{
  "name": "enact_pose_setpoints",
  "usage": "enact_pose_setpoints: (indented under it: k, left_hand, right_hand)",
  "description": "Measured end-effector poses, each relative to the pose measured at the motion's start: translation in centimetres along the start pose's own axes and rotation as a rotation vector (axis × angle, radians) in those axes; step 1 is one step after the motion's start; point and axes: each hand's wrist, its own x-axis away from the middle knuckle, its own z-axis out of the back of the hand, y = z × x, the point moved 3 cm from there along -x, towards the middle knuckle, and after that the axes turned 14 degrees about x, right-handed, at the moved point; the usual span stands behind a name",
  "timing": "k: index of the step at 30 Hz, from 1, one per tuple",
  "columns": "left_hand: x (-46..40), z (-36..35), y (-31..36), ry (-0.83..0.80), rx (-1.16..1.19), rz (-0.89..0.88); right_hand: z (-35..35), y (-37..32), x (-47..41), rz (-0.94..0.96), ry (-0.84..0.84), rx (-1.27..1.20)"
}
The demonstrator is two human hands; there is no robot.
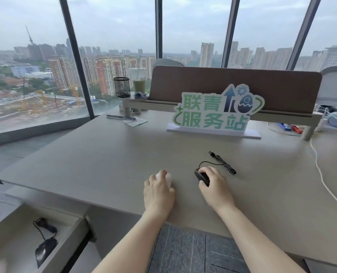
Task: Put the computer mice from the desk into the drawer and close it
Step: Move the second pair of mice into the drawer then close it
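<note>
Two mice lie near the desk's [96, 154] front edge. My left hand [158, 191] is wrapped over a white mouse [168, 179], of which only the far end shows. My right hand [216, 186] grips a black wired mouse [202, 177]; its cable [222, 163] loops away to a USB plug further back on the desk. At the lower left the drawer [75, 239] stands pulled out. Another black wired mouse [45, 250] lies inside it with its cord bunched behind.
A green and white sign [216, 112] stands at the desk's middle back, in front of a brown divider panel [236, 83]. A mesh pen cup [121, 87] sits on a raised shelf at the back left. A white cable [321, 174] trails along the right.
</note>
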Motion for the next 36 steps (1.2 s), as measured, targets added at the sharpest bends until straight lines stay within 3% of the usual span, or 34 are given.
enact_pose_setpoints:
  k: [3, 8, 13, 18, 25, 30, 36]
  left_hand:
    - [0.2, 3.4, -1.5, 0.097, 0.057, 0.052]
    - [1.1, 14.0, -5.1, 0.375, 0.244, 0.002]
    - [4.7, 25.5, -11.5, 0.628, 0.256, 0.098]
    - [9.4, 32.8, -20.4, 0.719, 0.121, 0.278]
    - [13.1, 34.1, -32.4, 0.503, -0.112, 0.712]
    - [13.1, 31.6, -36.8, 0.329, -0.236, 0.838]
    - [12.9, 29.1, -40.8, 0.218, -0.187, 1.017]
  right_hand:
    - [1.1, -3.3, 1.1, 0.073, 0.12, -0.11]
    - [2.5, -13.8, 3.1, 0.25, 0.134, -0.286]
    - [1.2, -25.3, 6.9, 0.44, 0.07, -0.493]
    - [-4.3, -33.9, 11.0, 0.527, -0.098, -0.596]
    - [-16.7, -39.4, 16.3, 0.53, -0.408, -0.428]
    - [-24.4, -40.5, 18.8, 0.488, -0.629, -0.16]
    - [-30.4, -40.6, 21.8, 0.543, -0.903, 0.259]
